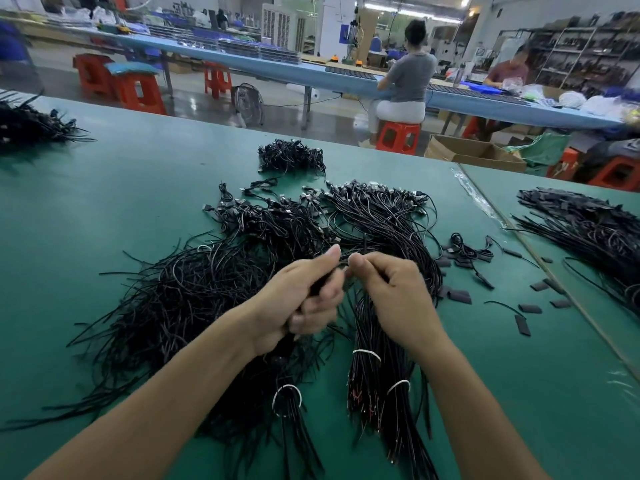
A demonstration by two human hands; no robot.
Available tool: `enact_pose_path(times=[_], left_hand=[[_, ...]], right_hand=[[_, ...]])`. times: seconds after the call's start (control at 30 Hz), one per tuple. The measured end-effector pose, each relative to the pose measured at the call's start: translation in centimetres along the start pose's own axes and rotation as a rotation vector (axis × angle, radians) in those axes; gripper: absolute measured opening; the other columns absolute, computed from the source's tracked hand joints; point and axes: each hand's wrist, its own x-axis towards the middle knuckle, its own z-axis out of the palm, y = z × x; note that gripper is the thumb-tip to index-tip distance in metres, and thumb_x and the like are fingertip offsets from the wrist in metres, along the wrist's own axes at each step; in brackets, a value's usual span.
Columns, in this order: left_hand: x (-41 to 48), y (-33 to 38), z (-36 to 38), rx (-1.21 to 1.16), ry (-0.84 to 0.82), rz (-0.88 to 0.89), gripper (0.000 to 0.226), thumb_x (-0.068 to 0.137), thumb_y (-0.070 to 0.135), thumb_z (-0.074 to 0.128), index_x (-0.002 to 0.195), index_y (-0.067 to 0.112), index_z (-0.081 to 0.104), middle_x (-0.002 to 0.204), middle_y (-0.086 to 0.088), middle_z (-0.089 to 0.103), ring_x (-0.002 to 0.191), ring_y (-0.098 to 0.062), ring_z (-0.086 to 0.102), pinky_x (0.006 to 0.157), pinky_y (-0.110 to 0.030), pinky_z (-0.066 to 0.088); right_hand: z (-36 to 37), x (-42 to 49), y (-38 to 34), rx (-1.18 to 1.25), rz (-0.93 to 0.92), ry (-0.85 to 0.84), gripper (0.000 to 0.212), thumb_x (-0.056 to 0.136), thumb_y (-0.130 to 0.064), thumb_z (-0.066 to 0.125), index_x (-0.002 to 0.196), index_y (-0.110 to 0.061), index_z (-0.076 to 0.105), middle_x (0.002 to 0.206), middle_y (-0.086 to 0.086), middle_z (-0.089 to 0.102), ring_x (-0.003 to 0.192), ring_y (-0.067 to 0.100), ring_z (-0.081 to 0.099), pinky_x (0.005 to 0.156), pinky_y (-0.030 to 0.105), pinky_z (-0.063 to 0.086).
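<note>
My left hand (308, 299) grips a handful of thin black cables, thumb stretched toward the other hand. My right hand (391, 292) pinches a single black cable end between thumb and fingers; the two thumbs nearly meet above the pile. Under both hands lies a big heap of loose black cables (194, 299) on the green table (104, 209). Below my right hand lies a bundle tied with white bands (377, 386), its stripped ends pointing toward me. A second banded bundle (287, 403) lies under my left wrist.
More cables with plugs (374, 209) fan out behind my hands, and a small pile (291, 157) sits farther back. Short black sleeve pieces (526, 310) are scattered at the right. Another cable heap (588, 230) lies far right, one (27, 123) far left. People sit at a blue bench behind.
</note>
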Motion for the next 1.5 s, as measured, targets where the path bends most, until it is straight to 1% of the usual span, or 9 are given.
enact_pose_path(times=[0.17,0.3,0.5,0.63,0.8,0.97,1.17,1.33,1.5], left_hand=[[1.3,0.7,-0.1,-0.366,0.200,0.201,0.042,0.095,0.039,0.049,0.073,0.013,0.074,0.066,0.000,0.064,0.053,-0.009,0.062,0.048,-0.017,0.051],[2.0,-0.7,-0.9,0.071,0.425,0.377,0.036,0.106,0.023,0.039,0.112,0.002,0.068,0.106,-0.014,0.074,0.101,-0.023,0.072,0.082,-0.025,0.057],[0.9,-1.5,-1.2,0.778,0.344,0.188,0.044,0.105,0.031,0.043,0.073,0.012,0.068,0.065,0.007,0.070,0.059,-0.008,0.066,0.056,-0.026,0.051],[0.3,-1.4,0.0,0.646,0.224,0.075,0.065,0.106,0.044,0.032,0.060,0.018,0.070,0.049,-0.002,0.062,0.035,-0.013,0.050,0.041,-0.018,0.040],[-0.4,-0.7,-0.2,0.412,0.011,-0.090,0.059,0.095,0.063,0.036,0.053,0.024,0.047,0.043,0.007,0.043,0.034,-0.005,0.032,0.034,-0.015,0.028],[-0.8,-0.2,-1.1,0.183,-0.170,-0.185,0.053,0.100,0.049,0.041,0.054,0.023,0.043,0.058,-0.003,0.060,0.039,-0.006,0.051,0.039,-0.014,0.040],[-0.8,-0.4,-1.1,0.122,-0.091,-0.188,0.058,0.100,0.050,0.043,0.050,0.020,0.041,0.059,-0.005,0.059,0.042,-0.009,0.051,0.043,-0.018,0.042],[0.2,-1.6,0.0,0.413,0.314,0.031,0.063,0.104,0.037,0.044,0.045,0.016,0.044,0.051,-0.001,0.049,0.049,-0.010,0.044,0.055,-0.019,0.040],[0.2,-1.3,0.3,0.021,0.263,-0.143,0.041,0.099,0.032,0.041,0.089,0.005,0.070,0.079,-0.014,0.065,0.066,-0.022,0.064,0.071,-0.042,0.057]], right_hand=[[1.8,-1.0,0.0,-0.173,0.042,-0.241,0.029,0.103,-0.022,0.052,0.077,-0.026,0.066,0.053,-0.012,0.052,0.044,0.005,0.037,0.044,0.017,0.029],[1.8,-1.5,-0.6,-0.343,0.021,-0.416,0.026,0.103,-0.028,0.050,0.082,-0.020,0.065,0.064,-0.002,0.059,0.048,0.014,0.044,0.049,0.035,0.039],[0.2,-1.2,-1.1,-0.353,-0.082,-0.305,0.025,0.098,-0.033,0.056,0.076,-0.025,0.064,0.067,-0.008,0.062,0.057,0.007,0.055,0.055,0.030,0.048],[-1.1,-0.4,-0.2,-0.218,-0.100,-0.118,0.013,0.089,-0.030,0.071,0.077,-0.029,0.066,0.072,-0.016,0.066,0.065,0.002,0.059,0.060,0.014,0.044],[-1.5,-0.5,0.1,0.113,-0.064,-0.185,0.007,0.085,-0.026,0.074,0.082,-0.024,0.068,0.081,0.002,0.070,0.074,0.014,0.062,0.073,0.043,0.054],[-1.6,-1.1,-0.1,0.242,-0.045,-0.315,0.011,0.085,-0.030,0.069,0.085,-0.021,0.064,0.079,0.019,0.055,0.075,0.028,0.049,0.070,0.059,0.045],[-0.9,-1.0,0.1,0.245,-0.039,-0.379,0.011,0.095,-0.020,0.064,0.087,-0.020,0.056,0.080,0.003,0.053,0.072,0.027,0.045,0.068,0.043,0.040],[0.2,-0.5,0.5,0.102,-0.067,-0.195,0.017,0.095,-0.012,0.066,0.084,-0.022,0.056,0.073,-0.006,0.065,0.066,0.011,0.058,0.063,0.028,0.050],[1.8,-0.5,0.4,0.058,-0.112,-0.083,0.020,0.092,-0.013,0.069,0.082,-0.026,0.058,0.078,-0.006,0.067,0.072,0.012,0.066,0.067,0.030,0.058]])
